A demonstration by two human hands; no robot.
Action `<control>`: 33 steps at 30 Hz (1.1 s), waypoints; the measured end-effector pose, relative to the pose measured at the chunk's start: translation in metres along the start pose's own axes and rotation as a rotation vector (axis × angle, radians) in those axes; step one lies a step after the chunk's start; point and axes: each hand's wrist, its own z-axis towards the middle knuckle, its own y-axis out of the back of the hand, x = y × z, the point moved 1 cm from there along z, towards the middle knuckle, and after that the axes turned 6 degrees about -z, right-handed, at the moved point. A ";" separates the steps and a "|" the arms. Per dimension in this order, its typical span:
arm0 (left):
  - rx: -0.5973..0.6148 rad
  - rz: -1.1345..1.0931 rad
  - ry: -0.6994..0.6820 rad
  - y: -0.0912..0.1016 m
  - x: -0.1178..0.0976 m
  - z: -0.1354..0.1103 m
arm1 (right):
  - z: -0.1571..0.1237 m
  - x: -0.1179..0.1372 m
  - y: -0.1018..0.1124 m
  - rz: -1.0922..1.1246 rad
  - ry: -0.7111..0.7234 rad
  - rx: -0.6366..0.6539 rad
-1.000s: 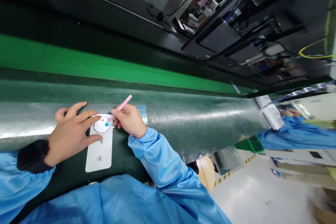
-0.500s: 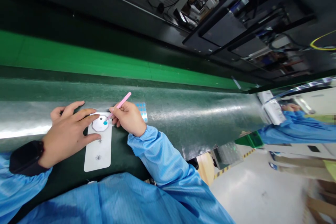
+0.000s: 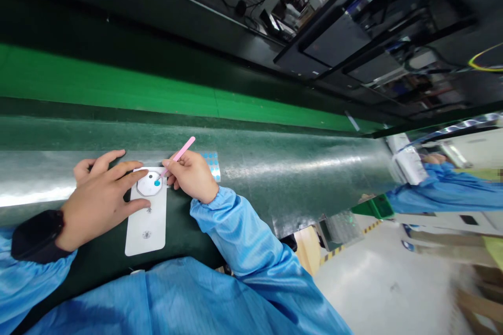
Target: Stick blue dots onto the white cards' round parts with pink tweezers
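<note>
A white rectangular card (image 3: 146, 227) lies on the dark green bench mat. At its far end sits a small white octagonal part (image 3: 148, 186) with a blue dot (image 3: 156, 183) on it. My left hand (image 3: 100, 196) lies flat with fingers spread, steadying the card and the octagonal part. My right hand (image 3: 190, 175) is closed around pink tweezers (image 3: 178, 155), whose tip touches the blue dot. A sheet of blue dot stickers (image 3: 212, 164) lies just behind my right hand.
A bright green conveyor belt (image 3: 118, 94) runs behind the shiny bench surface (image 3: 294, 172). Dark machinery and cables fill the far side. At the right another person in a blue sleeve (image 3: 440, 193) works near a green bin (image 3: 373, 209). The bench edge drops to the floor.
Almost nothing differs; the view shifted slightly. Both hands stay on the card, with the tweezer tip kept on the blue dot.
</note>
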 end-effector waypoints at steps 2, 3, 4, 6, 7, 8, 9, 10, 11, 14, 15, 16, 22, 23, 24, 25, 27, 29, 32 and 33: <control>-0.017 0.013 -0.020 0.000 0.000 -0.001 | -0.001 0.002 0.000 -0.013 -0.016 -0.010; -0.024 0.017 -0.028 0.000 0.000 -0.001 | -0.001 0.003 0.000 -0.021 -0.021 -0.014; -0.030 0.022 -0.035 0.001 0.000 -0.001 | -0.001 0.004 0.000 -0.029 -0.023 -0.019; -0.041 0.037 -0.053 0.001 -0.001 -0.002 | -0.002 0.005 0.000 -0.044 -0.029 -0.024; -0.047 0.047 -0.067 0.001 -0.001 -0.002 | -0.002 0.005 0.000 -0.050 -0.032 -0.027; -0.054 0.056 -0.082 0.001 -0.001 -0.002 | -0.002 0.005 0.000 -0.054 -0.034 -0.030; -0.061 0.064 -0.096 0.001 -0.002 -0.002 | -0.002 0.005 0.000 -0.056 -0.033 -0.033; -0.067 0.070 -0.107 0.000 -0.001 -0.001 | -0.002 0.005 0.000 -0.058 -0.028 -0.035; -0.073 0.076 -0.115 0.000 -0.001 -0.001 | -0.002 0.005 0.000 -0.061 -0.021 -0.036; -0.084 0.103 -0.125 0.000 0.000 -0.002 | -0.001 0.003 0.000 -0.080 -0.008 -0.039; -0.083 0.115 -0.129 0.000 0.000 -0.002 | -0.001 0.003 0.000 -0.087 -0.006 -0.040; -0.079 0.124 -0.133 0.000 0.000 -0.002 | -0.001 0.002 -0.001 -0.093 -0.003 -0.043; -0.080 0.154 -0.139 0.001 0.000 -0.002 | 0.001 -0.003 -0.002 -0.096 0.015 -0.051; -0.076 0.154 -0.134 0.001 -0.001 -0.002 | 0.001 -0.004 -0.002 -0.102 0.015 -0.053; -0.072 0.151 -0.126 0.001 -0.002 -0.002 | 0.001 -0.004 -0.002 -0.110 0.019 -0.054; -0.065 0.146 -0.118 0.001 -0.002 -0.001 | 0.001 -0.004 -0.002 -0.118 0.027 -0.054; -0.057 0.136 -0.106 0.002 -0.003 -0.001 | 0.000 -0.004 -0.002 -0.131 0.045 -0.054; -0.055 0.131 -0.104 0.002 -0.003 -0.002 | 0.000 -0.005 -0.002 -0.133 0.060 -0.057; -0.037 0.112 -0.092 0.001 0.000 -0.003 | -0.002 -0.007 -0.003 -0.124 0.081 -0.069; -0.026 0.099 -0.090 0.000 0.001 -0.003 | -0.002 -0.008 -0.003 -0.120 0.094 -0.074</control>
